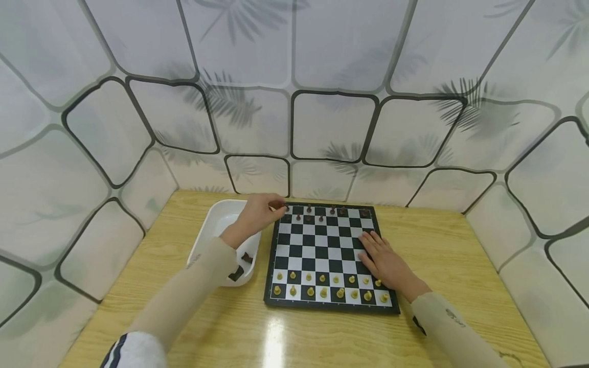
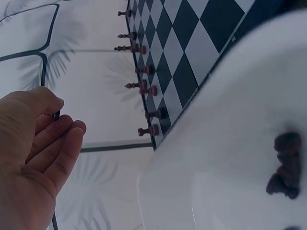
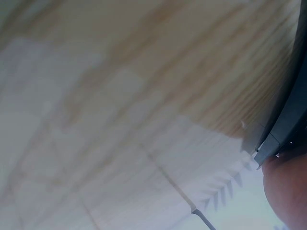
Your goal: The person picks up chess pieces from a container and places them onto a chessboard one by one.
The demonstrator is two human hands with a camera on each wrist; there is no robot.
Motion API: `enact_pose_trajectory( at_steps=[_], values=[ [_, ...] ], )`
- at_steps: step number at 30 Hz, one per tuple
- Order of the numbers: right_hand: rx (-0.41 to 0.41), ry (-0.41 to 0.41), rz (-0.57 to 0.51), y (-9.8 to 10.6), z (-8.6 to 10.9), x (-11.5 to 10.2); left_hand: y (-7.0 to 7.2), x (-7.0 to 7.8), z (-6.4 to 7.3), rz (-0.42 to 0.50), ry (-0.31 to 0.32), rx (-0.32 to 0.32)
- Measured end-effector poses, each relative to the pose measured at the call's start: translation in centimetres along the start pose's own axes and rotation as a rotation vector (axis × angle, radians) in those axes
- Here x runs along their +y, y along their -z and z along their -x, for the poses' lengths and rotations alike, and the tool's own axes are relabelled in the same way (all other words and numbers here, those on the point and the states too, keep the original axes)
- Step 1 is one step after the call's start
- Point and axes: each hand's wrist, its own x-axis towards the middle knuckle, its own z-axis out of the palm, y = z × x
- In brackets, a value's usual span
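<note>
In the head view a black-and-white chessboard lies on the table. My left hand is over its far left corner, beside the white tray. Thumb and fingertips pinch a small dark chess piece, mostly hidden by the fingers. Dark red pieces, including a rook, stand in the board's far rows. My right hand rests on the board's right edge with fingers extended. Two rows of yellow chess pieces stand along the near side.
Dark chess pieces lie loose in the tray, one of them a dark piece lying on its side. Patterned fabric walls enclose the wooden table at the back and both sides.
</note>
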Motion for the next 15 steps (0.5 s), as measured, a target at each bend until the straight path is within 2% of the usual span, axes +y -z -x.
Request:
enact_pose_trajectory(
  at_steps=[10,15],
  values=[
    [0.007,0.005,0.003,0.0,0.0,0.0,-2.6,1.3,-2.0,-0.008,0.046,-0.071],
    [0.006,-0.001,0.005,-0.1,0.1,0.1,-3.9,2.1,-2.9,-0.013,0.037,-0.081]
  ],
)
